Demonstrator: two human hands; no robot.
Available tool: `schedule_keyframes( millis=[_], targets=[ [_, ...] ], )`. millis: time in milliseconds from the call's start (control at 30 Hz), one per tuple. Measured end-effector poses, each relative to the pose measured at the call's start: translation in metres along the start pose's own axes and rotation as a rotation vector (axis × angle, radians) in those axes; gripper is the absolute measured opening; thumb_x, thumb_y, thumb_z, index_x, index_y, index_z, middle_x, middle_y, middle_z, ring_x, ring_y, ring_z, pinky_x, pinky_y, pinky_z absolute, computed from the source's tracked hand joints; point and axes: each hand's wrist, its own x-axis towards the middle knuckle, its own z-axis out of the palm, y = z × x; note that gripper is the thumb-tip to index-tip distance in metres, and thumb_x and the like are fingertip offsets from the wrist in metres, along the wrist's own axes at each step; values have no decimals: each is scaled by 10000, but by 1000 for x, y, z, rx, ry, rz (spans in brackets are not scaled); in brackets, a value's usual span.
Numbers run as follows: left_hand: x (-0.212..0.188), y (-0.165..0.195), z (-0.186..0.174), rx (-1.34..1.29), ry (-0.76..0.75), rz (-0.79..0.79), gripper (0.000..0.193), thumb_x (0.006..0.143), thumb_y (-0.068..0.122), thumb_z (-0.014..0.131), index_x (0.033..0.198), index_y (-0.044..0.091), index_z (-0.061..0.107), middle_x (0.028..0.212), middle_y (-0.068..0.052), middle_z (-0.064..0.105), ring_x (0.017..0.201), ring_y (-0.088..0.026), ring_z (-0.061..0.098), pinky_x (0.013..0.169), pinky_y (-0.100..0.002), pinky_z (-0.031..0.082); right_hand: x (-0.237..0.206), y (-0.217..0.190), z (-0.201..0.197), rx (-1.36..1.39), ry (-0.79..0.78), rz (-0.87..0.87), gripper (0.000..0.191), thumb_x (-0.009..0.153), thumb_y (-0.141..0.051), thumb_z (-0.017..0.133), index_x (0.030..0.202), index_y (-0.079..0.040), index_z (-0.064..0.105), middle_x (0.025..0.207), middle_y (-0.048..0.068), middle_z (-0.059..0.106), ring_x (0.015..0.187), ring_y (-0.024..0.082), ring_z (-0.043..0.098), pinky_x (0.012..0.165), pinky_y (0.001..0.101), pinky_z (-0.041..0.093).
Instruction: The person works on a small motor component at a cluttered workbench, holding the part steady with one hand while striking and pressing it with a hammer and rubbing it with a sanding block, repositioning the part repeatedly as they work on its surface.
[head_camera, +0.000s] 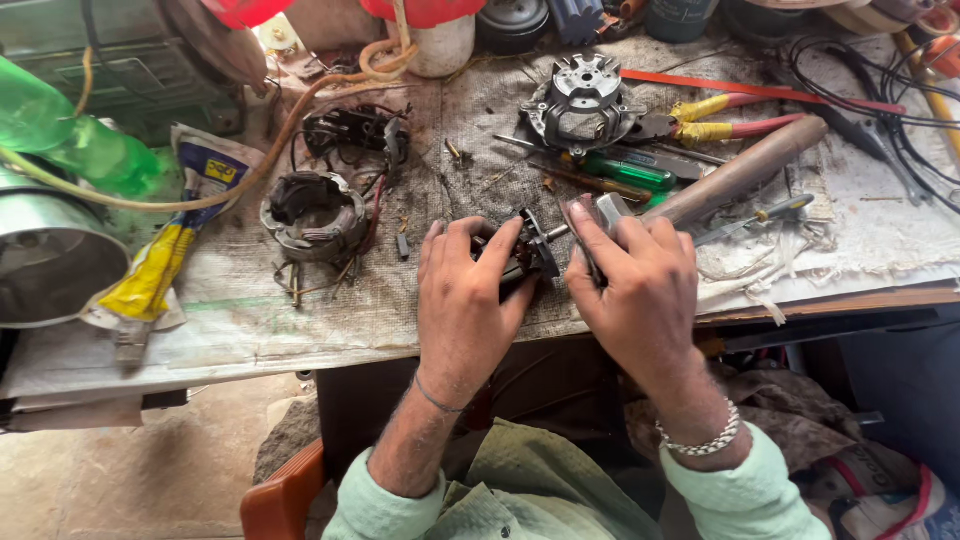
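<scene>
Hands meet at the near edge of a cluttered bench, both working on one small dark motor part. The left hand is clamped on the part, its fingers curled over the top and thumb underneath, so much of the part is hidden. The right hand closes on a thin metal tool whose tip touches the part's right side; a short shaft sticks out of the part toward a hammer. The hammer's steel head lies just behind the right fingers, and its brown handle runs up and right across the cloth. Beyond the hands sits a green screwdriver, and behind it a round grey metal housing with slots. Pliers with yellow and red grips lie to the right of the housing, close to a tangle of black wire. To the left of the hands, well apart from them, rests a wound stator ring with loose leads, and farther back a black wired block. A green bottle and a shiny metal cylinder lie at the far left. A bracelet shows on the right wrist and a thin band on the left, both above pale green sleeves.
</scene>
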Motion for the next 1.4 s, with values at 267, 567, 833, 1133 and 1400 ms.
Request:
schedule_keyframes(
  millis=[267,567,833,1133,1400],
  targets=[
    [1,-2,2,18,1,3,594,761,186,853,1308,65,656,1166,-149,593,1130,-339,592,1170,-536,372,1,6,2,30,-14,-17,454,897,-224,731,1339,-119,736,860,44,600,852,266,554,775,420,403],
    [6,-4,4,3,24,15,581,772,183,844,1305,49,656,1175,-170,595,1133,-353,592,1165,-542,375,2,5,9,-26,-19,-60,452,886,-249,733,1329,-161,746,837,43,587,841,269,554,770,428,419],
    [9,-4,4,17,1,-6,602,747,194,842,1298,44,652,1170,-179,597,1125,-367,595,1154,-542,376,5,8,10,-3,-9,-70,480,863,-253,731,1334,-159,728,847,45,591,838,277,556,773,433,429],
    [12,-3,1,3,-3,-15,612,760,191,836,1319,35,643,1180,-193,593,1129,-378,591,1165,-545,372,10,4,11,-38,44,-5,518,848,-234,734,1355,-127,721,807,54,553,794,272,543,731,424,412],
    [13,-3,0,4,-6,-31,609,747,186,841,1307,35,654,1171,-206,591,1140,-393,587,1152,-551,378,8,3,14,-31,55,-57,501,833,-230,738,1323,-123,736,785,32,558,756,248,536,713,418,397]
  ],
)
